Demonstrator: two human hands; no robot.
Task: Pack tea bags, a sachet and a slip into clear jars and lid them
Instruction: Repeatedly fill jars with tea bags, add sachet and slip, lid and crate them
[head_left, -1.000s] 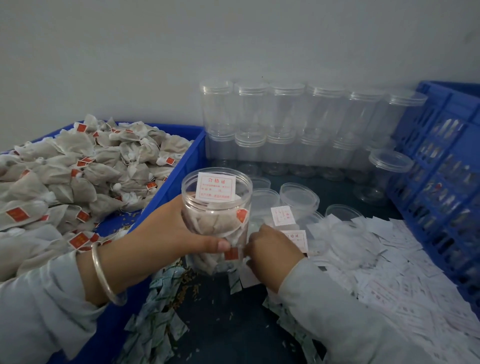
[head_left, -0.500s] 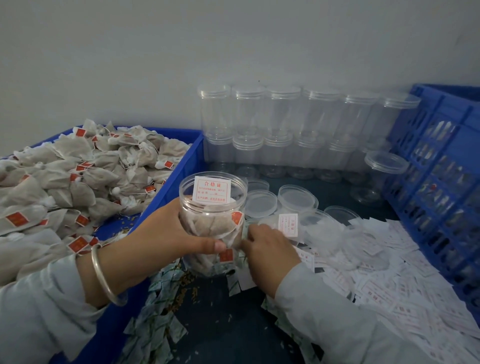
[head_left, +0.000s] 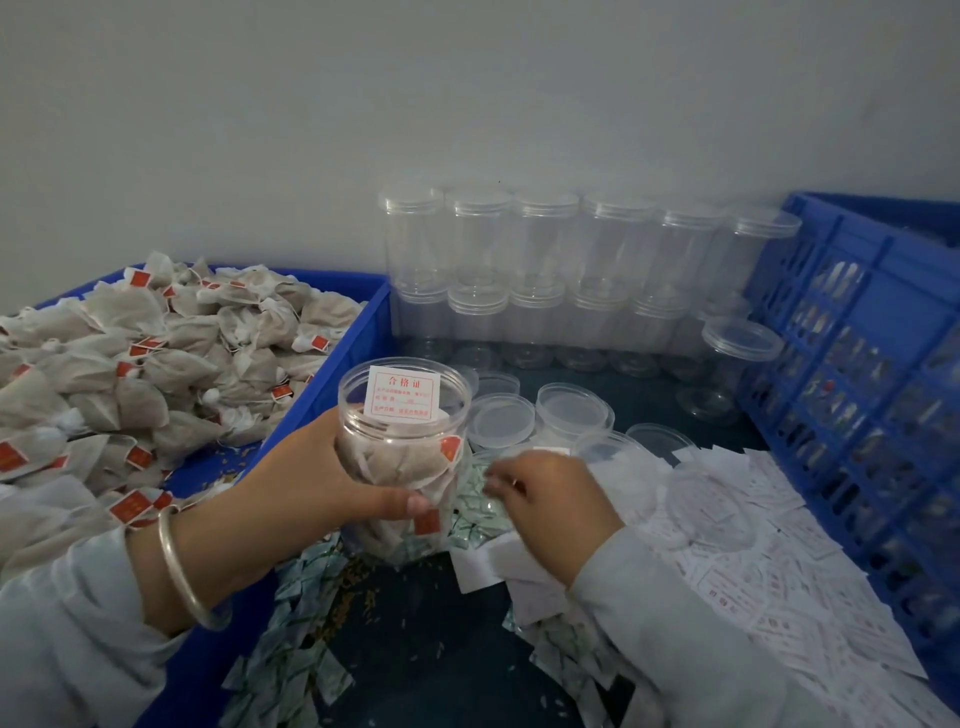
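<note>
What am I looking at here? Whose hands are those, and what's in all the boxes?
This picture comes from a camera worn on a person's head, so you see their own two hands from above. The left hand holds a clear jar that has no lid on. Inside are brown tea bags and a white slip with red writing. The right hand reaches down beside the jar, over some small greenish sachets; its fingers are blurry, so I can't tell if it holds anything. On the left, a blue bin is heaped with tea bags. Loose lids lie behind the jar, empty jars are stacked by the wall, and paper slips pile up on the right.
</note>
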